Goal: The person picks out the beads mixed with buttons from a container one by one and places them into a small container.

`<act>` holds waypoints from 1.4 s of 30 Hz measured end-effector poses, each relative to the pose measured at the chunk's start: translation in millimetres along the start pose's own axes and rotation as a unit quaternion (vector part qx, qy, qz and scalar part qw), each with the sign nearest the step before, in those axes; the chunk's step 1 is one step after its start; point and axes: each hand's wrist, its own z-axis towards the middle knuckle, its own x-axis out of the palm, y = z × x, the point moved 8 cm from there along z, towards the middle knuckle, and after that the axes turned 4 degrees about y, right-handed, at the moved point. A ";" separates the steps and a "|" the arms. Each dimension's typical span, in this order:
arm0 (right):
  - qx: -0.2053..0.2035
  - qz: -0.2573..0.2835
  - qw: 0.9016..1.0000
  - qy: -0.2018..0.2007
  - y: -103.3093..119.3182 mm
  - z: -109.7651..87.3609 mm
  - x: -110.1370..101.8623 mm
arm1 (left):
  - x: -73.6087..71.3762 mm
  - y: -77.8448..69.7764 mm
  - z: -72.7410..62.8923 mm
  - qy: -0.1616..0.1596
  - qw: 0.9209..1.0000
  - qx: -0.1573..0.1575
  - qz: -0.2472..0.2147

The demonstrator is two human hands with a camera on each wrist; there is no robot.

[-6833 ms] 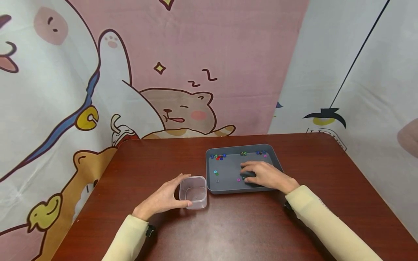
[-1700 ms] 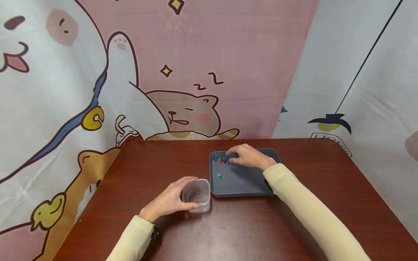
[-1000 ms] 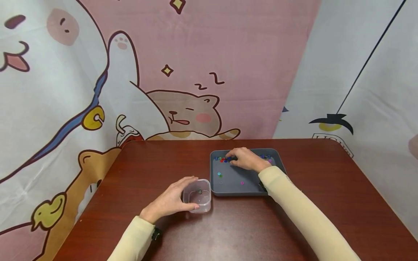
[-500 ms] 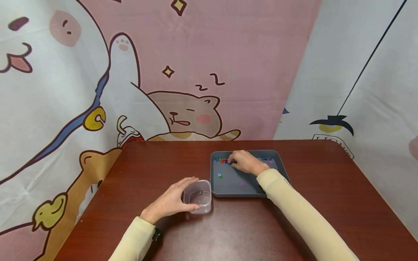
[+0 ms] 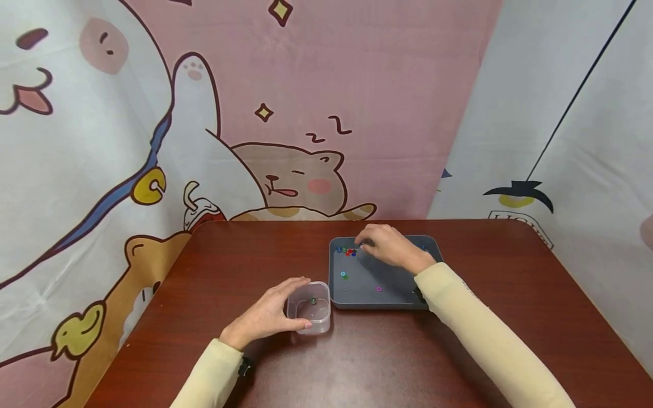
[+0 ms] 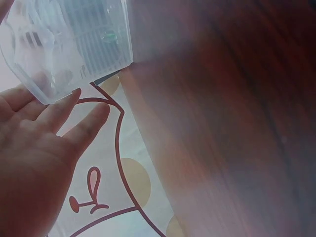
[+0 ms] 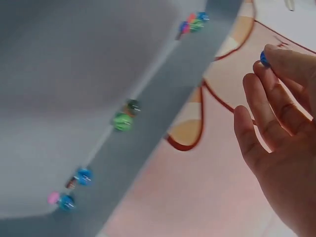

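Observation:
My left hand grips a small clear plastic box from its left side, thumb in front and fingers behind. Inside the box lies a dark green bead. Over the back of the grey tray, my right hand pinches a round blue bead between thumb and fingertip, raised off the tray. Near the tray's back left corner is a cluster of red, blue and green beads. A green bead and blue beads lie along the back wall in the right wrist view.
Small rings lie in the tray, among them a light blue ring and a pink ring. The box stands close to the tray's left wall on the brown wooden table. A cartoon-printed cloth hangs behind.
A green bead has appeared in the box since the earliest frame. My right hand reached down by the back-left cluster, then lifted slightly and moved right with a blue bead. The left hand keeps its hold.

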 end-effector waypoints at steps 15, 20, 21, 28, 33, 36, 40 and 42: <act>-0.062 0.043 0.996 -0.054 54.9 -36.2 -34.1 | 1.5 0.9 1.2 0.000 1.000 -0.003 0.000; -0.080 0.061 0.993 -0.065 71.8 -46.0 -26.7 | 1.9 0.4 1.1 0.002 1.000 -0.004 -0.003; -0.084 0.063 0.992 -0.065 75.4 -47.4 -24.4 | 1.7 0.2 0.8 0.002 1.000 -0.004 -0.003; -0.139 0.074 0.985 -0.066 105.0 -55.0 -7.0 | 1.3 -0.3 0.0 0.001 1.000 0.005 -0.002; -0.180 0.059 0.980 -0.066 125.4 -58.7 7.7 | 0.9 -0.5 -0.1 -0.001 1.000 0.013 -0.002; -0.203 0.038 0.976 -0.065 135.0 -59.4 18.2 | 0.8 -0.8 -0.5 -0.001 1.000 0.015 -0.002; -0.223 0.000 0.972 -0.073 144.3 -59.2 29.1 | 1.1 -1.0 -1.1 0.000 1.000 0.012 -0.003; -0.230 -0.018 0.970 -0.078 147.8 -58.7 33.0 | 1.3 -0.9 -1.1 0.001 1.000 0.010 -0.006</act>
